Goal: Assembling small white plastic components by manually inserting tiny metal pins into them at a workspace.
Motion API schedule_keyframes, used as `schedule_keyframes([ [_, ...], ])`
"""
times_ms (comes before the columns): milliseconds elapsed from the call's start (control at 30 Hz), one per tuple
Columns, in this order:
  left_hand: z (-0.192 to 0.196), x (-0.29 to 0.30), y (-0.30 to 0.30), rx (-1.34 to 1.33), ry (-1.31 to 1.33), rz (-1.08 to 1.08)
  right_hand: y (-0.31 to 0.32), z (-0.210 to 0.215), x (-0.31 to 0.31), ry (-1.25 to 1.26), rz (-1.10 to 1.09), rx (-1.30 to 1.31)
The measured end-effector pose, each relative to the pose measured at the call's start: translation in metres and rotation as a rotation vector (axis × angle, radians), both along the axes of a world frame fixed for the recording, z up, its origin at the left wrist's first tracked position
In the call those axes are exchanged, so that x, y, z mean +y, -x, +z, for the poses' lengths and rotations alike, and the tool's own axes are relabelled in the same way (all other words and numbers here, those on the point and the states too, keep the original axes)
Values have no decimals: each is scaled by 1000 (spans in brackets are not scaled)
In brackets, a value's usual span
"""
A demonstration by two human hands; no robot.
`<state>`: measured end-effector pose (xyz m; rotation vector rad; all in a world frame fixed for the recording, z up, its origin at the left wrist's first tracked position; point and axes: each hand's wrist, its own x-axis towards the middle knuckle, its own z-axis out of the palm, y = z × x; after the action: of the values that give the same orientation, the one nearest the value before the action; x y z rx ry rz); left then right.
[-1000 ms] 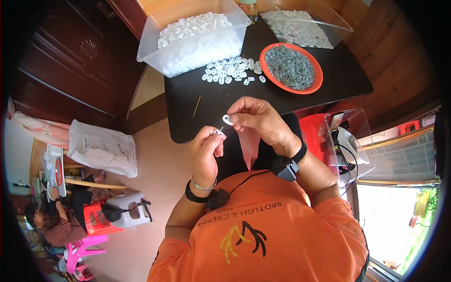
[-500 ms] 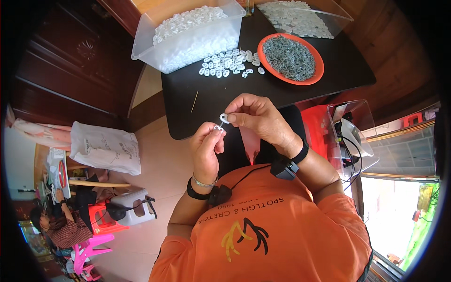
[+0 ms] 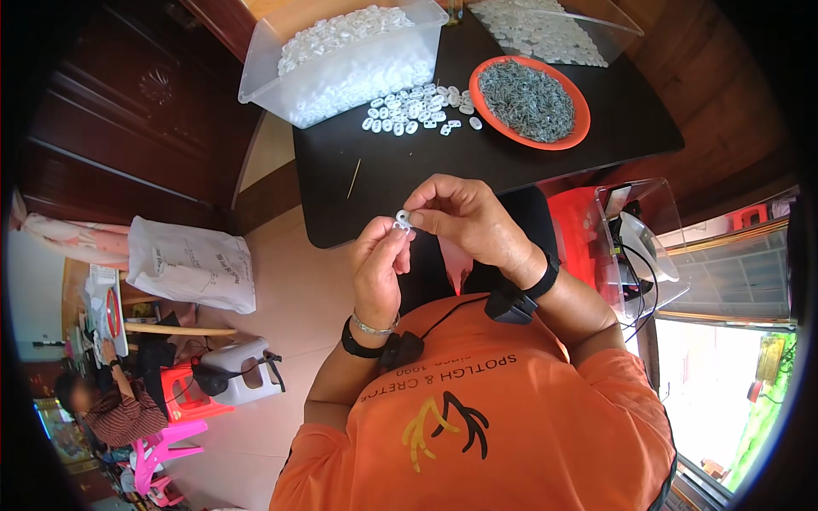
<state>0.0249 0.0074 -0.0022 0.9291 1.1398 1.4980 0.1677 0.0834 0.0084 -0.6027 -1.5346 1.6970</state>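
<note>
My left hand (image 3: 378, 266) is closed, pinching a small white plastic piece (image 3: 400, 226) between thumb and fingertips. Across from it, my right hand (image 3: 467, 218) grips a white oval plastic piece (image 3: 402, 216) with a round hole. The two pieces meet between my fingertips, over the near edge of the dark table (image 3: 341, 213). Whatever lies between them is hidden or too small to make out. Farther off lies a loose group of white oval two-holed pieces (image 3: 411, 116). Beside these, an orange-red plate (image 3: 586, 119) holds a heap of small grey metal pins (image 3: 527, 98).
A clear plastic bin (image 3: 341, 102) full of white pieces stands at the back left. A thin stick (image 3: 354, 179) lies on the table. A white sack (image 3: 192, 266) and a grey jug (image 3: 243, 370) stand at left, where another person (image 3: 119, 409) sits. A clear box (image 3: 669, 221) with cables is at right.
The two white pieces have come together; a thin metal pin showed in the gap between them before. My left hand has risen slightly toward the right hand.
</note>
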Motion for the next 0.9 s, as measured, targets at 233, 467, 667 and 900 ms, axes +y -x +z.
schedule_keyframes([
  [233, -10, 1, 1, -48, -30, -14, 2, 2, -7, -136, -50, -110],
  [467, -4, 2, -3, -125, 37, 47, 2, 6, -12, -255, -105, -140],
  [667, -1, 0, -7, -34, -1, 57, 1, 5, -13, -357, -171, -149],
  [900, -3, 0, -2, -7, -98, -1, -4, 1, -12, -306, -76, -69],
])
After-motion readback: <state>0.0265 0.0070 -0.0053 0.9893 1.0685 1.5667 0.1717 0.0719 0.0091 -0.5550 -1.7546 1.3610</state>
